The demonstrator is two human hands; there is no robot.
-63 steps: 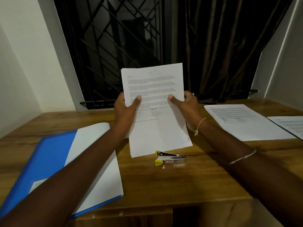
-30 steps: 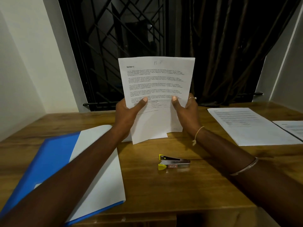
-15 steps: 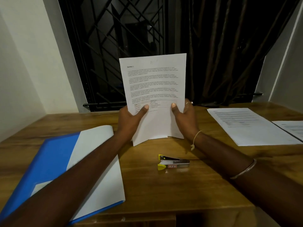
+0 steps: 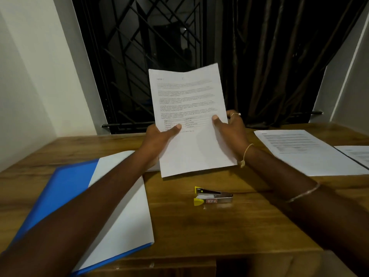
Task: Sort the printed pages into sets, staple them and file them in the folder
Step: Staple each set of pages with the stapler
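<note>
Both hands hold one set of printed pages (image 4: 191,120) upright in the centre of the frame, lifted off the wooden surface (image 4: 199,232). At the set's left edge the left hand (image 4: 157,140) grips it, thumb lying across the printed table on the front sheet. At the right edge the right hand (image 4: 231,130) grips it too, thumb on the front and fingers behind the paper; a ring shows on one finger. The set's top edge bows slightly. How many sheets it holds cannot be told.

Just below the held pages, a small silver stapler (image 4: 212,196) with yellow ends lies on the surface. At lower left, an open blue folder (image 4: 65,192) lies flat with a white sheet (image 4: 123,216) on its right half, partly under the left forearm. At centre right, another printed set (image 4: 303,150) lies flat on the surface, and a further printed sheet (image 4: 357,154) is cut off by the right frame edge.
</note>
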